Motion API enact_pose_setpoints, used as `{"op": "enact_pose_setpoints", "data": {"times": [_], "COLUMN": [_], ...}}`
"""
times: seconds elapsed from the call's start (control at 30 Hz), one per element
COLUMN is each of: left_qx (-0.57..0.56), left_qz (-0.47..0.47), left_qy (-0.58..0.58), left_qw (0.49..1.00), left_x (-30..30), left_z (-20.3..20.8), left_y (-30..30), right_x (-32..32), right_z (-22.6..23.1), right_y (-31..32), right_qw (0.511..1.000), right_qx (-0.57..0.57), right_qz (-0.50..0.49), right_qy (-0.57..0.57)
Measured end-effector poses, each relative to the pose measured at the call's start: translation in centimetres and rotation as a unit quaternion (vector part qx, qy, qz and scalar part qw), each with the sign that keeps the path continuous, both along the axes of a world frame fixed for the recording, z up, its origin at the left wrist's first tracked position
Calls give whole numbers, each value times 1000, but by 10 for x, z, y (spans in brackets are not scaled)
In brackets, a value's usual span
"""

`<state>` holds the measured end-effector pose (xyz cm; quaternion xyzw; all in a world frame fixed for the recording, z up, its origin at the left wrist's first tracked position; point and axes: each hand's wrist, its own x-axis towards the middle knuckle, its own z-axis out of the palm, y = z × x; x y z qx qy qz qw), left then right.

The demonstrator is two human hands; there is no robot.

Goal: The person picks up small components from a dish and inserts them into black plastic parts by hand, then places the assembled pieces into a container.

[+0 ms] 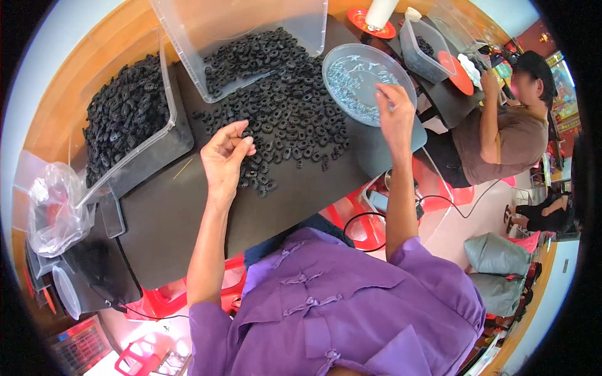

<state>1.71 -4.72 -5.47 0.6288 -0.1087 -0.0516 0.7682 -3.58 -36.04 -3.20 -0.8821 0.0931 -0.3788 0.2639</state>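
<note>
My left hand is at the left edge of a spread pile of small black ring-shaped plastic parts on the dark table. Its thumb and fingers are closed in a pinch; whatever is between them cannot be told from the dark parts behind. Over the right side of a round clear shallow tray hangs my right hand, its fingers drawn together. Anything in that pinch is too small to make out. Small shiny pale pieces lie scattered in the tray.
A clear bin heaped with black parts stands at left, and a tipped clear bin spills more onto the table. A plastic bag hangs far left. Another person sits at right beside a smaller tub. Red stools stand below.
</note>
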Motion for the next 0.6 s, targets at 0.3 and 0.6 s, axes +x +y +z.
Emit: {"op": "enact_pose_setpoints", "data": {"times": [0.3,0.6], "left_qx": [-7,-16], "left_qz": [-32,-29], "left_qy": [-6,0], "left_qw": [999,999], "left_x": [1,1], "left_z": [-6,-2], "left_y": [4,2], "right_x": [-3,12], "right_z": [-8,-11], "right_y": [-51,-46], "right_qw": [968,954], "right_qx": [40,-28], "right_qz": [-113,-14], "right_qy": [221,298]}}
